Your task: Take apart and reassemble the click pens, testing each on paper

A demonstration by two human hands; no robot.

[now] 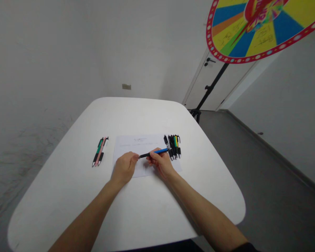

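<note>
A blue and black pen (160,151) lies slantwise between my two hands above a printed sheet of paper (141,171). My right hand (161,163) grips the pen near its middle, fingers closed round it. My left hand (124,168) is closed, with thumb and fingertips pinching the pen's black tip end. To the right, several pens (174,147), mostly black, with a green and a yellow one among them, lie side by side over the paper's edge. Left of the paper lie a green and black pen (97,152), a pink pen (100,151) and a white and black pen (103,151).
All this is on a white table (76,189) with rounded corners. Beyond its right side, a colourful prize wheel (262,33) stands on a black tripod (212,84) before a white door (199,84). A wall socket (126,86) sits behind the table.
</note>
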